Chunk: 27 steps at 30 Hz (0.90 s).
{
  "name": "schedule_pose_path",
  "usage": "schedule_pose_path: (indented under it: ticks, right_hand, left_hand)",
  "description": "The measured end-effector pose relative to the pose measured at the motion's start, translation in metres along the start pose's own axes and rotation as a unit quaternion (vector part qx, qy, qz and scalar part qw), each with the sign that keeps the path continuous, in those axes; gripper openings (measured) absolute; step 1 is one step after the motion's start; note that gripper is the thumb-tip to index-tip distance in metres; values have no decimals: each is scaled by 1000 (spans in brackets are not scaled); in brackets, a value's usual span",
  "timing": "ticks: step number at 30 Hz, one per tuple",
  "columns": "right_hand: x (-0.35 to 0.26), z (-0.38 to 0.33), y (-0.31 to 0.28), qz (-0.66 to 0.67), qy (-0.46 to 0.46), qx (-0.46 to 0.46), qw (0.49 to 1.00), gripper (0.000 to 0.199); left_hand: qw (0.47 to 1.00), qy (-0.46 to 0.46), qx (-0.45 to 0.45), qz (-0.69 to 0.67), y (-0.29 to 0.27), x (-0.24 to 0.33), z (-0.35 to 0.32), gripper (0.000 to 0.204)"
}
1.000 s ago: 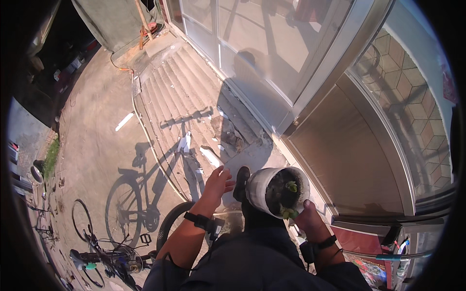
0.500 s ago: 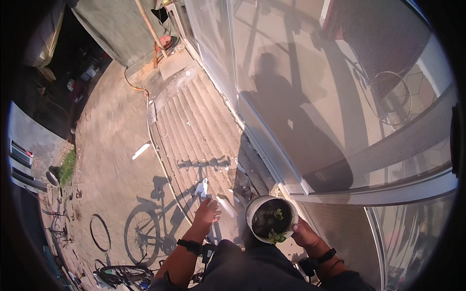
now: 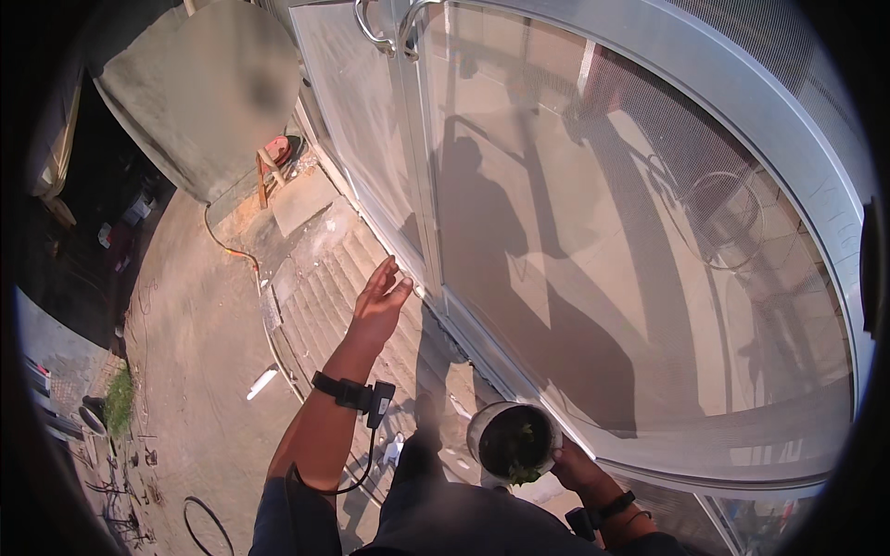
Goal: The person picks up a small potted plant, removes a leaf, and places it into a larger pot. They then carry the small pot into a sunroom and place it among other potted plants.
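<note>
My right hand [image 3: 577, 463] is closed on the rim and side of a whitish flower pot [image 3: 474, 432], held low in front of my body. Dark soil [image 3: 505, 443] fills the pot, and a small green plant [image 3: 526, 473] grows from it. My left arm reaches forward, and my left hand [image 3: 380, 295] is empty with its fingers stretched out and slightly apart. It appears beside the lower frame of a screened glass double door [image 3: 519, 306], short of the curved metal handles [image 3: 378, 35] farther ahead. I cannot tell whether it touches the frame.
Ridged concrete steps [image 3: 320, 306] run along the door's left side. A hose [image 3: 269, 334] borders them on the dirt yard [image 3: 185, 371]. A red object [image 3: 276, 148] and a grey cloth sheet [image 3: 199, 93] are at the far end. A bicycle tyre [image 3: 206, 528] lies at lower left.
My left hand has moved forward and up, toward the door. My view has shifted, bringing the door handles into sight. The pot remains in my right hand, low in front of me.
</note>
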State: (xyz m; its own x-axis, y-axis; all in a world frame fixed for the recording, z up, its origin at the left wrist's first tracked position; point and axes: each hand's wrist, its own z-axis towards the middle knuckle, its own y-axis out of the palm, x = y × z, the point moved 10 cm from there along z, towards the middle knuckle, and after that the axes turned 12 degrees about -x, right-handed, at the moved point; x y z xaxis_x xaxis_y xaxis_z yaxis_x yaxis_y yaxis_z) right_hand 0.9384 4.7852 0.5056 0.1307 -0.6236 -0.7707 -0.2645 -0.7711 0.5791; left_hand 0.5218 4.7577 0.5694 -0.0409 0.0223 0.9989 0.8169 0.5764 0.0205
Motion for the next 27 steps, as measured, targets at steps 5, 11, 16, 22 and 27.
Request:
schedule_pose_path:
  ticks: [5, 11, 16, 22, 27]
  right_hand:
    - [-57, 63, 27, 38, -43, 48, 997, 106]
    - [-89, 121, 43, 32, -70, 24, 997, 101]
    - [-99, 163, 32, -13, -52, -8, 999, 98]
    - [-99, 227, 17, -39, 50, -48, 997, 100]
    - [-86, 297, 27, -69, 81, -98, 989, 95]
  left_hand:
    - [999, 28, -10, 44, -6, 77, 143, 67]
    - [989, 124, -74, 42, -8, 122, 205, 66]
    - [991, 68, -64, 93, -26, 100, 216, 57]
    - [996, 40, 34, 70, -107, 90, 146, 53]
    - [977, 32, 198, 75, -244, 90, 51, 31]
